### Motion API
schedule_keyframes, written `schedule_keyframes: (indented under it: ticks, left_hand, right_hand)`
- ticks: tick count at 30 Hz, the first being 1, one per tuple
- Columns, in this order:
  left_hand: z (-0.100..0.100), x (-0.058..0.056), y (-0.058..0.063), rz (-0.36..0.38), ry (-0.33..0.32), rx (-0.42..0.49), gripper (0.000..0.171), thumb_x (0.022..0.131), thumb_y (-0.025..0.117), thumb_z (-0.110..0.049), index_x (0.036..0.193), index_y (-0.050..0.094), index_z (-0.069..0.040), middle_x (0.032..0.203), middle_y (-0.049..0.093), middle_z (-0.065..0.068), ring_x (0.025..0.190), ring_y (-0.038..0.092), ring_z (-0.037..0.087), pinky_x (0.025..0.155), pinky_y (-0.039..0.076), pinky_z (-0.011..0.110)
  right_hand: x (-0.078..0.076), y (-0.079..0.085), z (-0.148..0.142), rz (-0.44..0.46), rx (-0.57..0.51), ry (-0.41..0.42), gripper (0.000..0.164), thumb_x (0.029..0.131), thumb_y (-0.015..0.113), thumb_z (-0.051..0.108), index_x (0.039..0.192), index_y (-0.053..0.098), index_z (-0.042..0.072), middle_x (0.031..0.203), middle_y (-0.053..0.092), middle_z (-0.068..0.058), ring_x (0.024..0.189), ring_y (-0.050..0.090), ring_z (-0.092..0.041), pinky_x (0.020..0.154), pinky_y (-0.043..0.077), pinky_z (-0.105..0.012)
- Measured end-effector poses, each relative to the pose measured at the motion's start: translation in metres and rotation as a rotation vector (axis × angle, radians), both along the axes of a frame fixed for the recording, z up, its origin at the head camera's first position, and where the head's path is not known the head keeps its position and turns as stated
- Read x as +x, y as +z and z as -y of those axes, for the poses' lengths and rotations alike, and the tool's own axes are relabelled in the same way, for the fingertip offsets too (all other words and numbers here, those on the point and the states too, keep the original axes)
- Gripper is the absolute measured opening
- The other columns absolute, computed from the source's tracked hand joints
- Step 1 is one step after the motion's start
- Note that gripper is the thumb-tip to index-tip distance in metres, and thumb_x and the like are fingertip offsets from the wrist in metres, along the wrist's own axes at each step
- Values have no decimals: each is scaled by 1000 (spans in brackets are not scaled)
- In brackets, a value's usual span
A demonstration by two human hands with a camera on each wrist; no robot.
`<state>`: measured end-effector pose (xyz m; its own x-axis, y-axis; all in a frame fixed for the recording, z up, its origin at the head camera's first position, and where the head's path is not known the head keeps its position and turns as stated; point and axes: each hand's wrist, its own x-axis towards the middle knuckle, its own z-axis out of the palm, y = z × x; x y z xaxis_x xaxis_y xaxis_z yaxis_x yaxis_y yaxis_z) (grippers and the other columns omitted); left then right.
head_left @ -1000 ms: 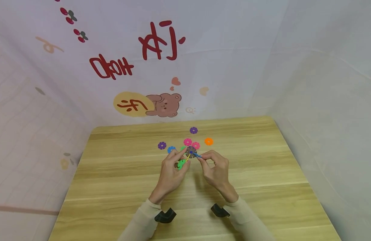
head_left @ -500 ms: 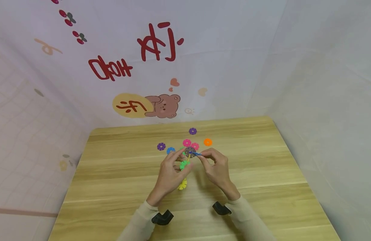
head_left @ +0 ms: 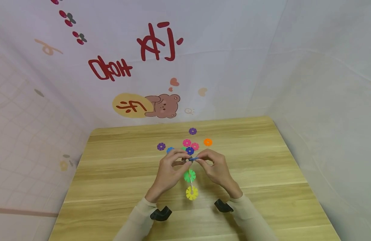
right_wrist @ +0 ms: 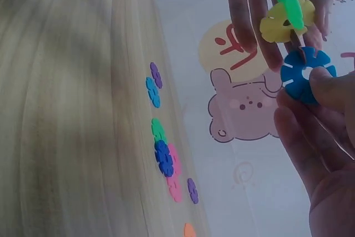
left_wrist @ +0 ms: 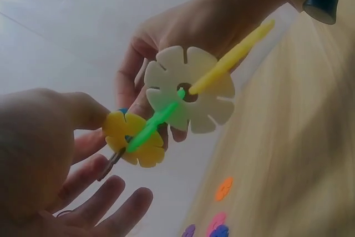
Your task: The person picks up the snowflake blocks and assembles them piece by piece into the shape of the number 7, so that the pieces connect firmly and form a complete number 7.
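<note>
A chain of slotted plastic snowflake discs is held between both hands. My left hand point(head_left: 172, 169) pinches it near the grey-brown disc point(head_left: 186, 160). My right hand point(head_left: 216, 169) pinches a blue disc point(right_wrist: 305, 73), thumb over its centre hole, its edge right at the grey-brown one. From there the chain runs toward the person through a yellow disc point(left_wrist: 136, 137), a green disc point(head_left: 189, 175), a white disc point(left_wrist: 172, 65) and another yellow disc point(head_left: 191, 193) at the end. Neighbouring discs stand crosswise in each other's slots. Fingers partly hide the grey-brown disc in the head view.
Loose discs lie on the wooden table point(head_left: 119, 187) beyond the hands: purple point(head_left: 161, 146), light blue point(right_wrist: 152, 92), green point(right_wrist: 158, 130), dark blue point(head_left: 189, 151), pink point(head_left: 186, 143), orange point(head_left: 207, 142) and another purple point(head_left: 192, 131). A printed cloth point(head_left: 221, 67) hangs behind.
The chain has been turned, so its green and yellow discs now show below the hands. The grey-brown disc has shifted toward the person, uncovering the dark blue disc on the table.
</note>
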<state>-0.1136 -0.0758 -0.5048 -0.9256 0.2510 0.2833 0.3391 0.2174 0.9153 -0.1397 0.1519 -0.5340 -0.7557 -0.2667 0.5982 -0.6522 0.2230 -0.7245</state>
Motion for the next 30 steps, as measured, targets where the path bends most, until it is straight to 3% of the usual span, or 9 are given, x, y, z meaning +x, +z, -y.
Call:
schedule_keyframes:
  ticks: [6, 12, 19, 24, 30]
  left_hand:
    - [-4, 1, -4, -51, 26, -4, 10, 101, 83, -5, 111, 84, -6, 126, 76, 17, 107, 77, 27, 90, 73, 38]
    - [-8, 1, -9, -134, 105, -28, 11, 97, 83, 2, 105, 84, -7, 110, 80, 10, 89, 78, 21, 78, 71, 27]
    - [-4, 1, -12, -134, 125, -25, 10, 97, 85, 1, 101, 87, -7, 105, 83, 8, 87, 76, 18, 76, 70, 25]
    - [3, 0, -12, -115, 132, -34, 10, 96, 86, 2, 101, 87, -7, 106, 84, 9, 88, 77, 18, 77, 70, 25]
    - [17, -1, -11, -47, 185, -8, 11, 96, 87, -1, 101, 87, -10, 108, 84, 11, 93, 81, 19, 81, 70, 24]
  right_hand:
    - [0, 1, 1, -18, 34, 32, 11, 98, 83, -6, 103, 82, 4, 98, 84, -10, 88, 83, -25, 85, 68, -22]
    - [2, 3, 7, -53, 42, 53, 21, 93, 85, -12, 105, 83, 5, 98, 84, -12, 87, 82, -23, 83, 69, -23]
    - [4, 2, 9, -45, 49, 54, 25, 92, 85, -14, 107, 83, 7, 100, 85, -9, 89, 82, -22, 82, 69, -24]
    - [1, -3, 1, 59, 48, 54, 17, 99, 82, -6, 109, 83, 7, 102, 85, -10, 91, 83, -23, 86, 70, -27]
    - [-13, -12, -25, 210, 117, -122, 8, 104, 80, 4, 112, 82, 8, 103, 87, -7, 93, 84, -21, 91, 70, -34]
